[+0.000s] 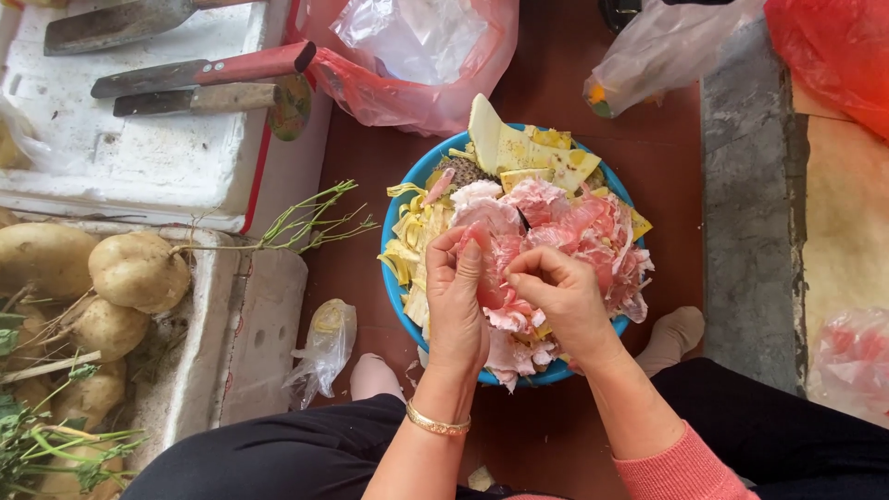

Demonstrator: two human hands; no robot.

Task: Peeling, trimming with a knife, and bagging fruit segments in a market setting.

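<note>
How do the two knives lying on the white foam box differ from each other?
The red-handled knife lies farther from the person and looks longer; the wooden-handled knife lies just below it and looks shorter. The red handle is smooth and bright, while the wooden one is pale, dull and worn. Both have dark, stained blades pointing left, lie almost parallel on the foam box, and are untouched: the left hand and right hand work pink fruit over the blue bowl.

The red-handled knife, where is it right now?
In the head view, the red-handled knife lies at upper left on the white foam box, just above a wooden-handled knife, with its handle end beside the red plastic bag.
</note>
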